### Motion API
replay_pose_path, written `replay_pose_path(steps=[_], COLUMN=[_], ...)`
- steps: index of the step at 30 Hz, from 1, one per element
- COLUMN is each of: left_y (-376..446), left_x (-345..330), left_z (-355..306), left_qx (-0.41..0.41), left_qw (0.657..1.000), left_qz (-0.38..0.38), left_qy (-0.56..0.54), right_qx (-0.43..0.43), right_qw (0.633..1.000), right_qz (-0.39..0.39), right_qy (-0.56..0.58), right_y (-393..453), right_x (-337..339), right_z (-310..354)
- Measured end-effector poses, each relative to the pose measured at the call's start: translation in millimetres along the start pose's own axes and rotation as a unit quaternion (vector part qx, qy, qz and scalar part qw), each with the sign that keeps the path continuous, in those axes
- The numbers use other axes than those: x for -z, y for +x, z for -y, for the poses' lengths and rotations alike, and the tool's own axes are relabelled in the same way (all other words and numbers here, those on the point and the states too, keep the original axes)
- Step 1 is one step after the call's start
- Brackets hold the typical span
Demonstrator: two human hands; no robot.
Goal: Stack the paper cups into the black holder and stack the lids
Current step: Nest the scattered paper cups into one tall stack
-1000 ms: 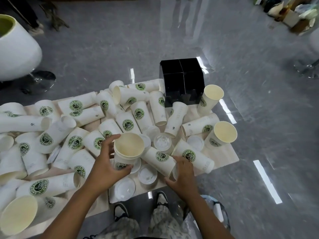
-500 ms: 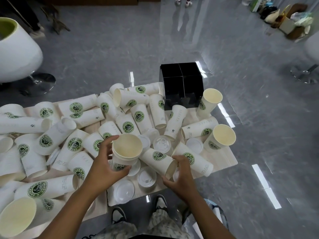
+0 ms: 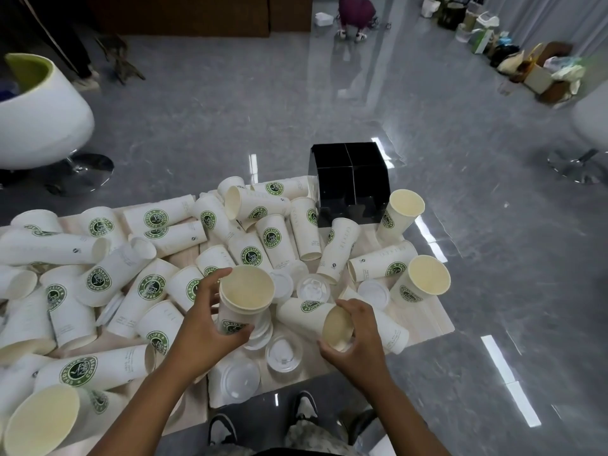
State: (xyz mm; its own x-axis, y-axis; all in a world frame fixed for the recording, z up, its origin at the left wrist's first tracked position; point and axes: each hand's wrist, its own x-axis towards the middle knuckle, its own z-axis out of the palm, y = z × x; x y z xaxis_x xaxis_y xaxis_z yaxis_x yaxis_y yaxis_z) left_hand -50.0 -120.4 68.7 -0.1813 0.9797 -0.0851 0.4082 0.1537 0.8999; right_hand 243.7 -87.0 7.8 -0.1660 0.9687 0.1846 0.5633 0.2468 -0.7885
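Two cups held: left hand (image 3: 200,327) grips upright cup stack (image 3: 245,299), right hand (image 3: 357,337) grips lying cup (image 3: 324,319), both nearside of black holder (image 3: 350,184). I'd tip it upright, nest straight.

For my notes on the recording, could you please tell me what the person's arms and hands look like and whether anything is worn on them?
Both forearms are bare up to the bottom edge of the picture, with no sleeve showing. The left hand and right hand wear no gloves, and I see no rings, watch or wristband. Nails look short and unpainted.
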Motion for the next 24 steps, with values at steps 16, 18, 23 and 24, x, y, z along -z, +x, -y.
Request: replay_pose_path(steps=[16,18,23,24], left_y=[8,9,17,20], left_x=[-9,-8,0,3], left_z=[-3,-3,-1,-2], left_qx=[-0.038,-0.042,-0.054,-0.055], left_qw=[0.999,0.999,0.999,0.999], left_qz=[0.013,0.009,0.0,-0.003], left_qy=[-0.018,-0.016,-0.004,-0.002], right_qx=[0.009,0.013,0.042,0.054], right_qw=[0.999,0.999,0.998,0.998], right_qz=[-0.022,-0.028,-0.041,-0.042], right_qy=[-0.028,-0.022,0.001,0.007], right_y=[-2,2,35,45], right_x=[33,34,51,56], right_z=[15,18,44,53])
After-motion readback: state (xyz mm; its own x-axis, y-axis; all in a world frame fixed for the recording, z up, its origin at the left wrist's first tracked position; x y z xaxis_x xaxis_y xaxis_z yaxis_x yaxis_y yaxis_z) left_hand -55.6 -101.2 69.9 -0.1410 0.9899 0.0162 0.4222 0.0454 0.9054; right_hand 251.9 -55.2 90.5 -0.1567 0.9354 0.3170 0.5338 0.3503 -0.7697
